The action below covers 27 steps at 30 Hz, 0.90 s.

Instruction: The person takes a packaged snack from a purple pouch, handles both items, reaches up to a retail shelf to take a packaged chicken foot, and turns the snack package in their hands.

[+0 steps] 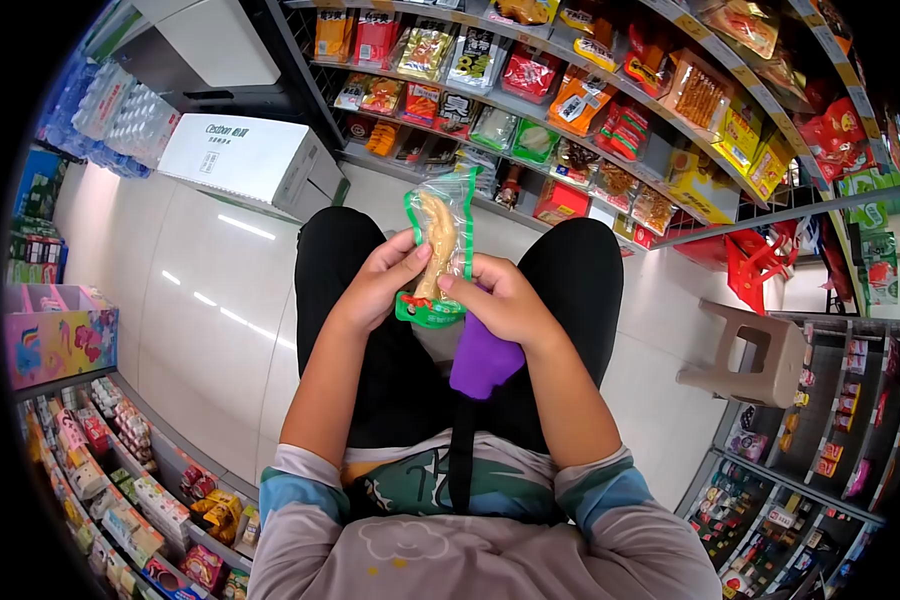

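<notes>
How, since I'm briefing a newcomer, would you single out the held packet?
Start at the black-trousered legs. Between them, the left hand and right hand hold the packet: clear, green-edged, with a long tan piece inside, unlike the plain purple item beside it.

A shop: shelves [535, 42] full of packaged snacks [578, 100].

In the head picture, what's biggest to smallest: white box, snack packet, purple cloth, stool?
1. White box
2. Snack packet and stool: too alike to rank; the packet's nearer the camera
3. Purple cloth
</notes>
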Tool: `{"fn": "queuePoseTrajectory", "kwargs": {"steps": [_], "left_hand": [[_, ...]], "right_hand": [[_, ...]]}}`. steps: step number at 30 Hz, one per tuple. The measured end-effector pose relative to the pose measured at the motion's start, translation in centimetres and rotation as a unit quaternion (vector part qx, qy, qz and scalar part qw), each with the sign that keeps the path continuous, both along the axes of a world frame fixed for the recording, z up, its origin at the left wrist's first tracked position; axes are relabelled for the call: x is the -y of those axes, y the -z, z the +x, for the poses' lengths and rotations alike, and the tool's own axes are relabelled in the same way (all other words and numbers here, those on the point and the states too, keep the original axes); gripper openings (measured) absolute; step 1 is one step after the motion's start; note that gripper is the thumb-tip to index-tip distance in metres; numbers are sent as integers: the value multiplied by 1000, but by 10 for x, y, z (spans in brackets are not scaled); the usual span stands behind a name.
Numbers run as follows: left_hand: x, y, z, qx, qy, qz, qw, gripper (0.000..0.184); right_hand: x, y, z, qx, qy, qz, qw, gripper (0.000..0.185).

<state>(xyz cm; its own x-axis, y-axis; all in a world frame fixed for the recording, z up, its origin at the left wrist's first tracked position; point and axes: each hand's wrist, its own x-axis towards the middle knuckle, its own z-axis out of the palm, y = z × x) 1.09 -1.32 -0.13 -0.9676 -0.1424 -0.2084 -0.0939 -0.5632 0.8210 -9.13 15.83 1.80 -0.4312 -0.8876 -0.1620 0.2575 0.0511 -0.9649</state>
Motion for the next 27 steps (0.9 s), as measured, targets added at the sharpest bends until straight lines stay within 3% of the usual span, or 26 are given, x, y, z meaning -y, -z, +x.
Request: {"fn": "queuePoseTrajectory", "kwargs": {"steps": [7,9,14,16,19,27], "left_hand": [[-2,2,21,7,28,54,998,41],[-2,5,26,1,26,24,999,49],[-5,-4,37,2,9,-1,1000,48],[-6,-6,40,1,-1,0,1000,47],[-6,-6,44,-4,-22,-2,1000,46],[-12,-9,50,23,-35,-154,987,38]], "right_hand": [[13,0,7,-16,1,-39,999,15],[14,0,8,-12,-10,-40,999,16],[20,-1,10,12,0,-62,998,18],[22,0,10,75,-1,-46,996,19],[25,-2,11,59,-16,-37,997,20],[26,9,1,6,31,6,999,23]]}}
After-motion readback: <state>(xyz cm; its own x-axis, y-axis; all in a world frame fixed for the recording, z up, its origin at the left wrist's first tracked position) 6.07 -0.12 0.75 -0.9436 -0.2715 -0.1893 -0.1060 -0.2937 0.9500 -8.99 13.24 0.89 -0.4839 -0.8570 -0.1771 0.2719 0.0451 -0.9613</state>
